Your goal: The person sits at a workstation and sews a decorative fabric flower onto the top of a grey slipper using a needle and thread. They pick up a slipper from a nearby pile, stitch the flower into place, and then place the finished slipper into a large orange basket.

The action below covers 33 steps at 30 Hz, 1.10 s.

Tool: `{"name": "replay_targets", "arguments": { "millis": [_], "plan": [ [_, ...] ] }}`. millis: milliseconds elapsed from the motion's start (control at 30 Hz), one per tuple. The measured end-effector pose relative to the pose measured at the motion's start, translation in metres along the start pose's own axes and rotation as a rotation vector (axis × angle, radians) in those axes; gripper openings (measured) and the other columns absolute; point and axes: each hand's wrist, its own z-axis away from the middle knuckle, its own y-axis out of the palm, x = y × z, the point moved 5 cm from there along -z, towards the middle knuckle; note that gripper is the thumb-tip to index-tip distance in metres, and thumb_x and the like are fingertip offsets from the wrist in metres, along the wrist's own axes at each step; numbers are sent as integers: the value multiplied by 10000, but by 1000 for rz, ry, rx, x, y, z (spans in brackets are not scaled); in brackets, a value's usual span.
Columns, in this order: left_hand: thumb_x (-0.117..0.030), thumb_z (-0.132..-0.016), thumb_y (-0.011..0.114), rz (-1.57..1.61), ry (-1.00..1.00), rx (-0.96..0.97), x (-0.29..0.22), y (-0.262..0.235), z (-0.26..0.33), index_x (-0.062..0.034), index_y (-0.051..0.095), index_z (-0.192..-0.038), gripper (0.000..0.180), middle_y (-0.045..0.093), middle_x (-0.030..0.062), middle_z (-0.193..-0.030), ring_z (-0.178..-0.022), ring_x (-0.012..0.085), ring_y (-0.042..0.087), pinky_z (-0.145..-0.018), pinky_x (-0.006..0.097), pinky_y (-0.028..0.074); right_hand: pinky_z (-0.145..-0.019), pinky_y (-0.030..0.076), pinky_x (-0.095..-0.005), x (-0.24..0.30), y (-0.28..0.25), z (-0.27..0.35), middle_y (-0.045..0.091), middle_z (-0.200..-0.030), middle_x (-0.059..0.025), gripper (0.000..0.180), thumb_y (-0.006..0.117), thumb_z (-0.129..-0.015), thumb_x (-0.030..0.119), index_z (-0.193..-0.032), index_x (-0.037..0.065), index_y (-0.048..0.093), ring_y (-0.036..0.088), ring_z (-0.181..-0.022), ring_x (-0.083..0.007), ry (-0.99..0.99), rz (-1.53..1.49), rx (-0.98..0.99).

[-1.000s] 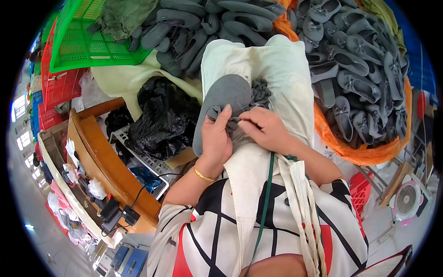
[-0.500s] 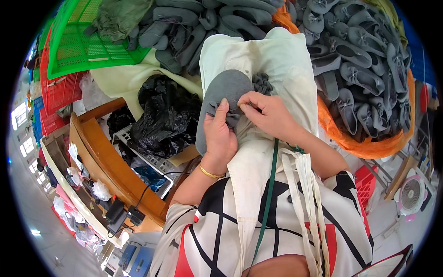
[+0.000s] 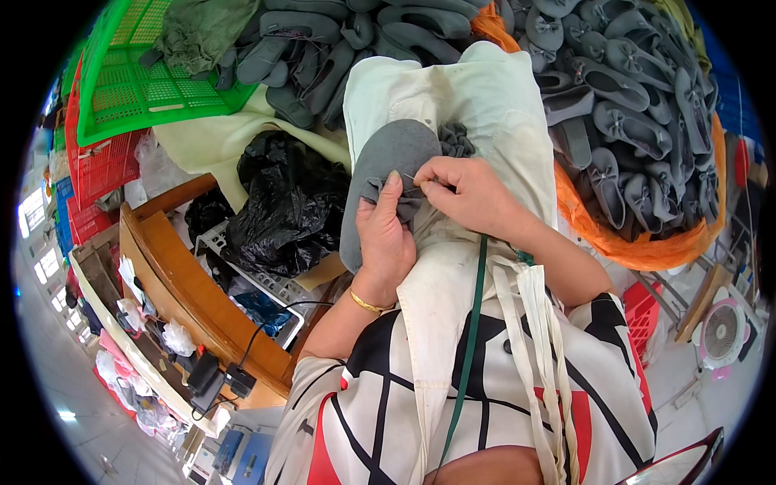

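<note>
1. Both hands have barely shifted since a second ago, staying bunched on the grey felt slipper (image 3: pixel 394 153).
2. Left hand (image 3: pixel 386 234) is closed, thumb pinning a small grey bow (image 3: pixel 386 194) onto the slipper.
3. Right hand (image 3: pixel 465 192) is pinched shut at the bow, fingertips together.
4. Slipper lies on the cream apron (image 3: pixel 477 105), over the lap.

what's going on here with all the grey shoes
A person is sewing by hand on their lap. The left hand holds a grey felt shoe upper with a small grey bow pinched against it, while the right hand works at the bow with pinched fingertips, seemingly with a needle and thread. A cream apron lies under the work. Heaps of finished grey shoes with bows lie ahead, and a black plastic bag sits to the left.
</note>
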Motion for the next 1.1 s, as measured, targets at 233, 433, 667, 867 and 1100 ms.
{"name": "replay_targets", "arguments": {
  "millis": [233, 433, 667, 867, 1100],
  "plan": [
    [-117, -971, 638, -68, 46, 50, 10, -2, 2, -68, 630, -1130, 167, 678, 39, -1106, -1007, 130, 636, -895, 288, 510, -580, 420, -260, -1, -2, 0, 582, -685, -19, 133, 623, -909, 123, -929, -8, 631, 484, -629, -72, 111, -53, 28],
    [-122, -971, 630, -46, 5, 37, 5, 1, 0, -47, 636, -1119, 165, 680, 55, -1108, -1010, 138, 638, -906, 296, 509, -672, 460, -259, -14, 3, 6, 631, -810, -40, 124, 594, -946, 111, -1017, 12, 617, 539, -728, -89, -2, -91, -6],
    [-115, -962, 625, -48, -9, -2, 2, 0, -2, -40, 636, -1101, 159, 681, 51, -1095, -997, 134, 638, -902, 288, 508, -708, 516, -342, -14, 3, 6, 682, -855, -137, 139, 585, -931, 125, -1024, 25, 613, 666, -753, -282, -67, -56, -26],
    [-96, -938, 653, -30, -82, -12, 0, -3, -3, -37, 622, -1104, 179, 671, 39, -1086, -976, 122, 625, -884, 283, 500, -682, 517, -374, -18, 7, 6, 679, -864, -141, 117, 601, -933, 126, -1013, 41, 595, 661, -745, -332, -134, -54, -72],
    [-90, -945, 647, -63, -44, 43, 4, -2, -4, -24, 641, -1118, 185, 675, 35, -1096, -984, 121, 626, -882, 276, 498, -665, 490, -464, -9, 12, -1, 646, -834, -205, 153, 547, -939, 90, -1073, 41, 493, 636, -779, -428, -33, 34, -129]
  ]
}}
